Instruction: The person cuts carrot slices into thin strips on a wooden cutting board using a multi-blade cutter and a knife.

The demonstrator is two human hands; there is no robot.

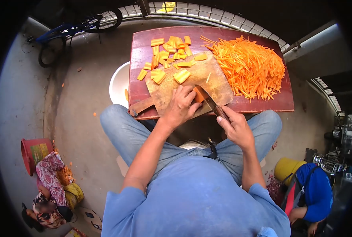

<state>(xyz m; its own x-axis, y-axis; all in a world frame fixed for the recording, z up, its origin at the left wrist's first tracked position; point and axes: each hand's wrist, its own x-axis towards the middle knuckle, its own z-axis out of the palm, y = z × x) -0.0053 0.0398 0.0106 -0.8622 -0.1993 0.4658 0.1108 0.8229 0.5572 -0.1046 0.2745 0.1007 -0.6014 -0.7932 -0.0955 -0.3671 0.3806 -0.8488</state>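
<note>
My right hand (236, 125) is wrapped round the dark handle of a knife (210, 102), whose blade reaches up and left over a wooden cutting board (217, 81). Beside the blade, an orange carrot piece (199, 94) lies by the fingertips of my left hand (181, 103). Those fingers are bent and press down on the board; what is under them is partly hidden. Several flat carrot pieces (181, 76) lie on the board's upper left part and beyond it. A large heap of carrot shreds (249, 65) covers the right side of the red table (276, 106).
A white basin (119, 83) stands left of the table. A bicycle (75, 29) leans at the upper left. One person (49, 207) sits at the lower left near a red bucket (37, 152); another (314, 189) is at the lower right by a yellow bucket (287, 170).
</note>
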